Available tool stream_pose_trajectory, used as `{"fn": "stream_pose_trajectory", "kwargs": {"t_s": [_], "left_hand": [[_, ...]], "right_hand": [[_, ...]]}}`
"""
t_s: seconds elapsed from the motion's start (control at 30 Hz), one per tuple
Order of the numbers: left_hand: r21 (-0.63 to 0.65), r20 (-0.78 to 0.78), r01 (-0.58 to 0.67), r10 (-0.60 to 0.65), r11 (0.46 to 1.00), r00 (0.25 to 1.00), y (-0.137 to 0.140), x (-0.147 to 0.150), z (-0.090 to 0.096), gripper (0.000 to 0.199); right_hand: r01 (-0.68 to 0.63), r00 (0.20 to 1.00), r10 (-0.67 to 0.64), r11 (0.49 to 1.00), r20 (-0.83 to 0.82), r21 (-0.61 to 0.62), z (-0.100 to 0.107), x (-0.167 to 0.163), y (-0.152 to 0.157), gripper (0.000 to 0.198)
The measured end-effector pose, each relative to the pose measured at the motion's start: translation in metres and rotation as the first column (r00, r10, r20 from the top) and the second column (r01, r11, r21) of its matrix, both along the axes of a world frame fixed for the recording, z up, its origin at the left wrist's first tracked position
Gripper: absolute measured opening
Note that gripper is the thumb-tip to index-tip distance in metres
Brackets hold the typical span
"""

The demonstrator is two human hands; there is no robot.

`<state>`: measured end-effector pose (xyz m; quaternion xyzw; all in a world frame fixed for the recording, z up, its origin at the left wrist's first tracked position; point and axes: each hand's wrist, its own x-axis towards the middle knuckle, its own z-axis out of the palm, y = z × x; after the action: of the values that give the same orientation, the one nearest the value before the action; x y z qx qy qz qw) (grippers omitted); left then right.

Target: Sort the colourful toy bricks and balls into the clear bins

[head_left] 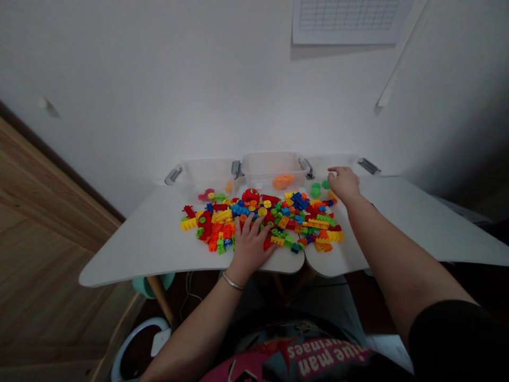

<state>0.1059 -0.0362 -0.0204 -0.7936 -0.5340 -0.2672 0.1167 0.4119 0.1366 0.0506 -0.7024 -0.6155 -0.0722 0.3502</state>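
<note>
A heap of colourful toy building blocks [222, 216] is spread across the white tabletop. My left hand [251, 241] rests on its near side, fingers spread over the blocks and holding nothing. Over the clear plastic box on the right [345, 159] is my right hand [344, 183], its index finger stretched out to the left; no block shows in it. Green round pieces [315, 189] lie in or behind that box's clear wall, left of my right hand. In the middle clear box [274, 160] sits an orange piece [283, 182].
A left clear box [209, 168] holds a few pieces, with grey latches [173, 175] at its side. The boxes stand against the white wall [199, 95]. Two white tabletops [131, 239] meet at a seam near the middle front. A wooden panel [43, 239] stands at left.
</note>
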Motion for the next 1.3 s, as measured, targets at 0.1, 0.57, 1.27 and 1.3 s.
{"fn": "stream_pose_trajectory", "kwargs": {"t_s": [0.1,0.57,1.27,1.3], "left_hand": [[-0.002,0.000,0.004,-0.004,1.000,1.000,0.000,0.000,0.000,0.048],[0.020,-0.012,-0.007,0.007,1.000,1.000,-0.001,-0.001,-0.002,0.048],[0.006,0.015,0.008,-0.009,1.000,1.000,0.002,-0.002,-0.004,0.046],[0.006,0.015,0.010,-0.010,1.000,1.000,0.002,-0.003,-0.004,0.046]], "right_hand": [[-0.088,0.996,0.085,0.988,0.027,0.126,0.008,-0.011,-0.012,0.035],[-0.713,0.696,0.713,0.700,0.081,-0.039,-0.007,-0.156,-0.063,0.034],[-0.371,0.924,0.380,0.858,-0.048,-0.355,0.001,-0.212,-0.046,0.053],[-0.367,0.925,0.377,0.855,-0.046,-0.367,0.001,-0.212,-0.045,0.054]]}}
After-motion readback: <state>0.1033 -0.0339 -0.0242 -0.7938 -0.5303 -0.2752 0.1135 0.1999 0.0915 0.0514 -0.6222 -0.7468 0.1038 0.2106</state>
